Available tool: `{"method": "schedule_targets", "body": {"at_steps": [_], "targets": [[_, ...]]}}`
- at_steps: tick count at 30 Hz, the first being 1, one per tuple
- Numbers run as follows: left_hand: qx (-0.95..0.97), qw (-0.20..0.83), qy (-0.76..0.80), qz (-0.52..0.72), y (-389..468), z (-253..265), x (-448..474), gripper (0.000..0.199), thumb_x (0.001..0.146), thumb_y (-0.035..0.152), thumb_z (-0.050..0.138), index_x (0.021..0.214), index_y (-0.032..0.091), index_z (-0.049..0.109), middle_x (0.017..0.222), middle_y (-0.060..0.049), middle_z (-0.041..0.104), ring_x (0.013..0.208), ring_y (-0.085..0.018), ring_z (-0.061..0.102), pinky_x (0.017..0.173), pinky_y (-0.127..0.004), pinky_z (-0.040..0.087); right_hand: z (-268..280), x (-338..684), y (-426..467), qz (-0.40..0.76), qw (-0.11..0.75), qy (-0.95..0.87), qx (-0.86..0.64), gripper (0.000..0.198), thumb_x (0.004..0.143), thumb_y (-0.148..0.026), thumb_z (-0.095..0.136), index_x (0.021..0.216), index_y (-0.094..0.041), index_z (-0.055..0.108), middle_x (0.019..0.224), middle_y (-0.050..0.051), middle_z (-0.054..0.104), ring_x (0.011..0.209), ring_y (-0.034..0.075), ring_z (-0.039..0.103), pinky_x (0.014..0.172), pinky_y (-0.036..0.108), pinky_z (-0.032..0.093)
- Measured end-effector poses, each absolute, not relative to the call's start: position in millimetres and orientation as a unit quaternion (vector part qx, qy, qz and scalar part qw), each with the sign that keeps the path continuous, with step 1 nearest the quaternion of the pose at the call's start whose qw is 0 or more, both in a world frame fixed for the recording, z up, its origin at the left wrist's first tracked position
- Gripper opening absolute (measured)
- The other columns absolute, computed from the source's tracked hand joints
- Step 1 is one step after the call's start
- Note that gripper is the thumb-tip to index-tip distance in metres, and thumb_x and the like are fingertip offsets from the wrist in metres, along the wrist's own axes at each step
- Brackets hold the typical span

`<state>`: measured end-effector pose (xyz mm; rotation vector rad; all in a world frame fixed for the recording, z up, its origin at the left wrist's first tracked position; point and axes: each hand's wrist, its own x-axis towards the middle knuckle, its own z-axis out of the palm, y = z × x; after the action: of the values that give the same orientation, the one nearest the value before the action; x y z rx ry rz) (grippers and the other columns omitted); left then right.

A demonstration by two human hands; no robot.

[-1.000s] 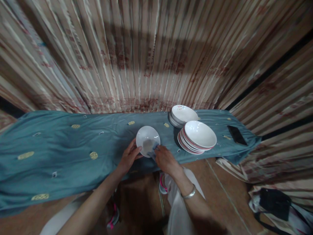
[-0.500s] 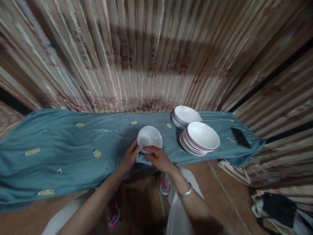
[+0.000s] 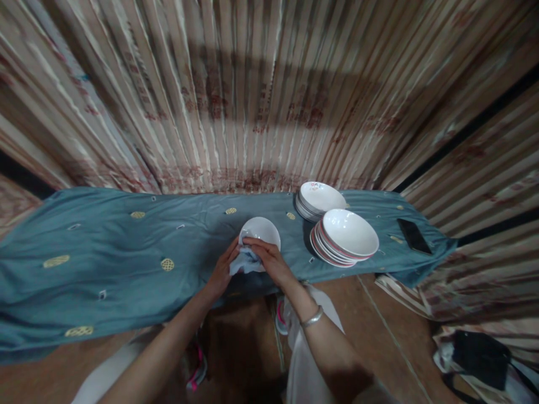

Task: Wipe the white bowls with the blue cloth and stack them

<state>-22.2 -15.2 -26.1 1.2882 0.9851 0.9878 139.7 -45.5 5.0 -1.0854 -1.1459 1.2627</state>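
Note:
A white bowl (image 3: pixel 261 225) sits near the front edge of the cloth-covered table. My left hand (image 3: pixel 222 268) grips it at its left side, with part of the fingers hidden behind a light blue-grey cloth (image 3: pixel 243 264). My right hand (image 3: pixel 270 259) holds that cloth, pressing it inside the bowl near the front rim. The right fingers reach over the bowl's interior and cover much of it.
To the right stand a stack of red-rimmed bowls (image 3: pixel 351 233) and, behind it, a stack of white dishes (image 3: pixel 322 196). A black phone (image 3: pixel 413 235) lies farther right on the blue-green tablecloth (image 3: pixel 126 247). A pleated curtain (image 3: pixel 252 95) hangs behind the table.
My right hand has moved up and forward with the cloth, from the bowl's front rim into the bowl. More of the cloth now shows. My left hand stays at the bowl's side.

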Motion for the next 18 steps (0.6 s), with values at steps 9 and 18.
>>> {"method": "schedule_targets", "body": {"at_steps": [9, 18], "targets": [[0.486, 0.652, 0.423, 0.400, -24, -17, -12, 0.069, 0.071, 0.043, 0.072, 0.136, 0.021, 0.059, 0.150, -0.010, 0.051, 0.136, -0.036, 0.048, 0.090, -0.044, 0.058, 2, 140, -27, 0.556, 0.618, -0.348, -0.434, 0.038, 0.070, -0.041, 0.074, 0.103, -0.024, 0.077, 0.107, 0.002, 0.076, 0.100, 0.021, 0.069, 0.099, 0.036, 0.048], [0.496, 0.631, 0.428, 0.415, -26, -14, -12, 0.071, 0.074, 0.050, 0.070, 0.136, 0.017, 0.059, 0.147, -0.013, 0.055, 0.136, -0.036, 0.048, 0.105, -0.048, 0.049, -8, 138, -35, 0.525, 0.562, -0.435, -0.468, 0.051, 0.076, -0.053, 0.071, 0.121, -0.030, 0.070, 0.150, 0.001, 0.051, 0.144, 0.023, 0.039, 0.120, 0.040, 0.027]]}}
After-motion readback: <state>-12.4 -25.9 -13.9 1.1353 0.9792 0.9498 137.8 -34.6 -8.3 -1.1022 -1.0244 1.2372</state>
